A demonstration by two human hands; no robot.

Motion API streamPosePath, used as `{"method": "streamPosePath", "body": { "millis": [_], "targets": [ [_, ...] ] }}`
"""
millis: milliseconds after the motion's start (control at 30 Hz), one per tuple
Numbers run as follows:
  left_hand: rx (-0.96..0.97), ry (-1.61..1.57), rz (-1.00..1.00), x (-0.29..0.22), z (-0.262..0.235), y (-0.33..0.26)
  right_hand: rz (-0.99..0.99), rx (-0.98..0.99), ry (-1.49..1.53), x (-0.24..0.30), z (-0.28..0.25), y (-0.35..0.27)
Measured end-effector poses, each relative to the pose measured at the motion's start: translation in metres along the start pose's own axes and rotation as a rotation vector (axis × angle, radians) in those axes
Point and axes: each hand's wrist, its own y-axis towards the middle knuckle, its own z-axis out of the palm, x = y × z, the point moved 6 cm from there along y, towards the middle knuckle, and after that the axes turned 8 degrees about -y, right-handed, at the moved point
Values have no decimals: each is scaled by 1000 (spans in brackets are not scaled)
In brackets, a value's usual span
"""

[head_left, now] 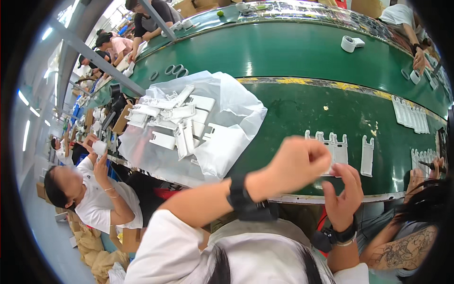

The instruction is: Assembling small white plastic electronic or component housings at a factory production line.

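Left hand [295, 163], a closed fist, and half-open right hand [345, 191] touch one white plastic bracket [336, 152]; another bracket [367, 155] lies just right.

A long green tabletop [293, 52] curves across the view, with a worn yellow-marked strip [331, 85] running along its middle. On its left part lies a crumpled clear plastic bag [236, 102] with a loose heap of white plastic brackets [172, 120] on top. Three grey rings [174, 71] lie just beyond the bag. Farther off sits a roll of white tape [348, 43], and a small green ball [220, 13] rests near the far edge. A row of white flat parts [410, 115] lies towards the right rim. A grey metal beam [94, 57] crosses at upper left. Below left, a seated person in a white shirt [97, 201] holds up a white piece [99, 147]. At lower right shows a tattooed forearm [402, 248].
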Motion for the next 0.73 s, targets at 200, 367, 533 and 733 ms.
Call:
{"method": "streamPosePath", "body": {
  "millis": [200, 367, 533, 733],
  "targets": [
    [-109, -196, -114, 31, 18, -23, -67, -16, -184, 3, 2, 9],
    [-9, 463, 413, 10, 27, -22, 69, 63, -191, -53, -9, 27],
    [149, 789, 524, 27, 69, -13, 26, 185, -414, -88, -15, 54],
    [247, 968, 489, 50, 85, -13, -103, 435, -599, -104, 14, 59]
  ]
}}
